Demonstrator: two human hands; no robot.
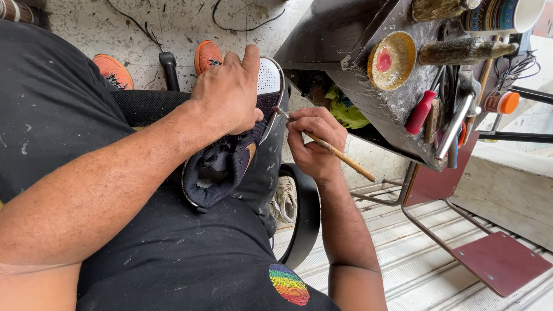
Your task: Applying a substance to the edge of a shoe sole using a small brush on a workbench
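Note:
My left hand (227, 95) grips a dark navy sneaker (224, 164) with a white perforated sole, pressing it against my lap with the thumb on the sole. My right hand (314, 144) pinches a thin wooden-handled brush (340, 155), its tip touching the edge of the sneaker's sole near my left thumb.
A dark worn workbench (340, 29) stands to the right, bearing a round yellow dish with red paste (391, 59), a red-handled tool (420, 112), metal tools, a patterned cup (501, 14) and an orange-capped bottle (500, 102). Orange shoes (113, 70) lie on the speckled floor. A black ring-shaped part (305, 219) sits beside my leg.

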